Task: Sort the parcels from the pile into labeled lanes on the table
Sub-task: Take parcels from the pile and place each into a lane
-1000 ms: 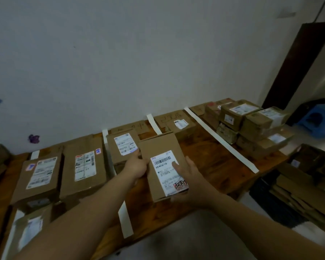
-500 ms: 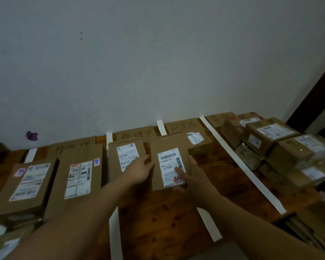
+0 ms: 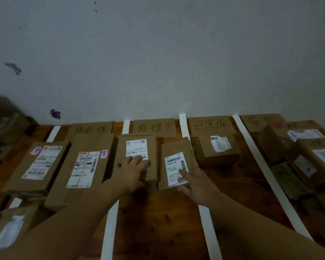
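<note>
The brown parcel (image 3: 174, 147) with a barcode label lies on the wooden table (image 3: 158, 222), in the lane under the middle cardboard sign (image 3: 155, 127). My right hand (image 3: 196, 180) holds its near right corner, thumb on the label, fingers round the right edge. To its left, my left hand (image 3: 131, 171) rests with spread fingers on a second parcel (image 3: 137, 145) in the same lane. The pile of parcels (image 3: 308, 152) is stacked at the far right.
White tape strips (image 3: 251, 147) split the table into lanes, each headed by a handwritten cardboard sign at the wall. Two large parcels (image 3: 83, 169) fill the left lane, a small one (image 3: 218, 149) sits in the third lane, and another parcel (image 3: 9, 229) lies at the bottom left.
Both hands carried the parcel forward from in front of me and set it down in the middle lane. My left hand shifted off it onto the neighbouring parcel.
</note>
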`<state>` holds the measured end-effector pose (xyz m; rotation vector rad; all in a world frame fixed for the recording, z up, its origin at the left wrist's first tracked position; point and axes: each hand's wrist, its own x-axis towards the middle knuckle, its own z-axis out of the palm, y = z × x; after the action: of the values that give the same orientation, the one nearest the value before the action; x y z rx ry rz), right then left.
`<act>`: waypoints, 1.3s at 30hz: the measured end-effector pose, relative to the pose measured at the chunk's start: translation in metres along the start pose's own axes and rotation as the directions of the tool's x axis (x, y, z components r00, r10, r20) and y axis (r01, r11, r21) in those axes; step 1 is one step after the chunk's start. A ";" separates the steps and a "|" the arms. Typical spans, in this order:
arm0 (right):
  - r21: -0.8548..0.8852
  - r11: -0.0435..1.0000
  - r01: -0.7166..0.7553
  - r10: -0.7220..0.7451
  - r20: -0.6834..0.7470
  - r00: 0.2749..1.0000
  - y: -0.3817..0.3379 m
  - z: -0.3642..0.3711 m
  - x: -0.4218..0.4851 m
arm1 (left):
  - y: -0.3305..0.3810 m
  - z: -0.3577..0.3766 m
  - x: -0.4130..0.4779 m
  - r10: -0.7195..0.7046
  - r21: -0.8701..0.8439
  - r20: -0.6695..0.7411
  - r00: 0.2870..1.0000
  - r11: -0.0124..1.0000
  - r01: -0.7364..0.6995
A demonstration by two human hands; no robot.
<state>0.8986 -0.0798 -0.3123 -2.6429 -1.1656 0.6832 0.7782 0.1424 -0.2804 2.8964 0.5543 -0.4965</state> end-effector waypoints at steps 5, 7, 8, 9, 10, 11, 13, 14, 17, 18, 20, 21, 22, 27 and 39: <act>-0.048 0.999 0.014 -0.009 0.100 0.995 0.013 0.013 0.024 | 0.005 0.001 0.002 -0.051 -0.004 -0.001 0.999 0.999 0.051; -0.064 0.997 0.036 -0.026 0.156 0.987 0.014 0.020 0.032 | 0.006 0.002 0.002 -0.057 -0.003 0.006 0.998 0.998 0.057; -0.060 0.997 0.037 -0.026 0.174 0.984 0.014 0.022 0.035 | 0.006 0.002 0.001 -0.057 -0.006 0.007 0.998 0.998 0.057; -0.064 0.997 0.037 -0.025 0.185 0.982 0.014 0.024 0.039 | 0.006 0.002 0.000 -0.058 -0.011 0.011 0.998 0.998 0.058; -0.088 0.995 0.044 -0.027 0.189 0.982 0.014 0.023 0.041 | 0.005 0.002 0.000 -0.059 -0.022 0.021 0.998 0.998 0.059; -0.130 0.990 0.054 -0.028 0.194 0.981 0.013 0.020 0.043 | 0.005 0.001 -0.002 -0.057 -0.038 0.040 0.998 0.998 0.059; -0.187 0.980 0.067 -0.032 0.185 0.982 0.007 0.007 0.045 | 0.003 -0.002 -0.006 -0.051 -0.077 0.066 0.997 0.995 0.056; -0.183 0.980 0.073 -0.043 0.163 0.986 0.002 -0.002 0.046 | 0.001 -0.004 -0.007 -0.055 -0.101 0.064 0.996 0.993 0.061; -0.095 0.989 0.113 -0.108 0.057 0.993 -0.029 -0.030 0.051 | -0.012 -0.018 -0.016 -0.129 -0.186 0.031 0.991 0.974 0.133; -0.067 0.988 0.141 -0.140 0.020 0.990 -0.043 -0.038 0.052 | -0.018 -0.024 -0.022 -0.156 -0.200 0.018 0.988 0.967 0.157; -0.055 0.978 0.202 -0.204 -0.038 0.978 -0.076 -0.050 0.053 | -0.032 -0.037 -0.039 -0.194 -0.199 -0.020 0.981 0.962 0.186; -0.060 0.972 0.225 -0.228 -0.049 0.972 -0.094 -0.054 0.052 | -0.042 -0.043 -0.051 -0.213 -0.201 -0.040 0.976 0.959 0.201; -0.070 0.967 0.246 -0.250 -0.055 0.967 -0.114 -0.058 0.050 | -0.053 -0.047 -0.063 -0.236 -0.212 -0.057 0.970 0.952 0.220; -0.120 0.924 0.364 -0.375 -0.093 0.922 -0.224 -0.051 0.035 | -0.133 -0.056 -0.144 -0.331 -0.241 -0.162 0.930 0.927 0.288; -0.124 0.858 0.498 -0.508 -0.070 0.859 -0.490 -0.001 -0.001 | -0.343 -0.065 -0.355 -0.613 -0.481 -0.156 0.774 0.732 0.483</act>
<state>0.5775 0.2521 -0.1482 -2.2456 -1.8007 0.3914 0.3549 0.3540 -0.1252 2.3550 1.4138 0.0367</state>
